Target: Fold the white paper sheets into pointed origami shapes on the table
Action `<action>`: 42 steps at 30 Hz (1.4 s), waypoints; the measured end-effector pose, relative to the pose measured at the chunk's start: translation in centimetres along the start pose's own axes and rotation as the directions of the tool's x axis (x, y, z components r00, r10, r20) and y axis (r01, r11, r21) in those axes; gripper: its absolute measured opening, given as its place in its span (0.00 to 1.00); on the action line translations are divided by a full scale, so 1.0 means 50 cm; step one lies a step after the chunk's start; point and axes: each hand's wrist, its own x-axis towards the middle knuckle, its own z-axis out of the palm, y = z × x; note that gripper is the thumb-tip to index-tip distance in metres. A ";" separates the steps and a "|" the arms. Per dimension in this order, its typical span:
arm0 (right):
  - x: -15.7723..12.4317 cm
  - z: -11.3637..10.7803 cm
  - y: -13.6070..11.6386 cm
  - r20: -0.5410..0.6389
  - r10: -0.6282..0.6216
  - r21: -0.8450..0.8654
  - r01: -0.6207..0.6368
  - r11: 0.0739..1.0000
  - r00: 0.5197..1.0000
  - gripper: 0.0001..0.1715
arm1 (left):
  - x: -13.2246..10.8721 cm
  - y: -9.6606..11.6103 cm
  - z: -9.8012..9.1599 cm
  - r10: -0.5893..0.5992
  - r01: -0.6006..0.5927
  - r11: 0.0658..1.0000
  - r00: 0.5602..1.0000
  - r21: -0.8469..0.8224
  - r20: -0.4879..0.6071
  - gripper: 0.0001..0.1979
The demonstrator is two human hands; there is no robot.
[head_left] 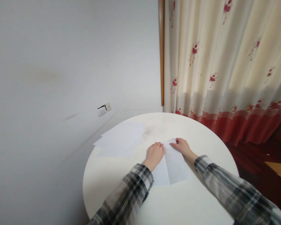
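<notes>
The thumb and fingers of the right hand (181, 146) pinch the upper right edge of the creased sheet (176, 167), at the lower centre of the frame. The left hand (155, 152) has curled fingers upon its left half; whether they grip, I cannot tell. Probably the left should press firmly, while the right guides the edge evenly. Beneath is the round table (100, 181); loose papers (123, 137) lie at centre left.

Matt paper sheet (177, 165), smooth tabletop (175, 204), cloth curtain (221, 59)
</notes>
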 end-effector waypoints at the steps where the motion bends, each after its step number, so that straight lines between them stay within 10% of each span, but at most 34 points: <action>1: -0.001 0.001 0.000 -0.003 -0.001 0.000 0.001 1.000 1.000 0.14 | 0.000 0.001 0.000 0.004 -0.004 1.000 1.000 0.000 0.007 0.11; 42: -0.004 -0.018 -0.036 0.011 0.087 -0.172 -0.084 0.981 0.996 0.19 | -0.024 0.024 -0.012 -0.096 0.102 0.993 0.989 -0.053 0.111 0.26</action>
